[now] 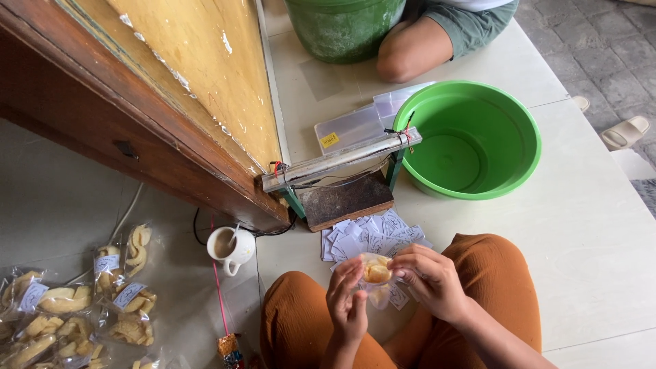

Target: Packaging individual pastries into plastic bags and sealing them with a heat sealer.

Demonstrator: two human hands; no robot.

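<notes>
Pale tiled floor underfoot, seams running across at 3 o'clock; grey paving beyond at 1 o'clock with sandals. Worn wooden door filling 10 to 12 o'clock, its lower edge close against a metal bar sealer on a wooden block. Green basin at 1 o'clock, touching the sealer's end; another person's knee and a green bucket at 12. Paper labels scattered just ahead of the knees. Left hand and right hand at 6 o'clock, fingers pressed together, pinching a small clear snack bag between them. White cup at 9; filled snack packets at 8. Open floor at 3 to 4 o'clock.
</notes>
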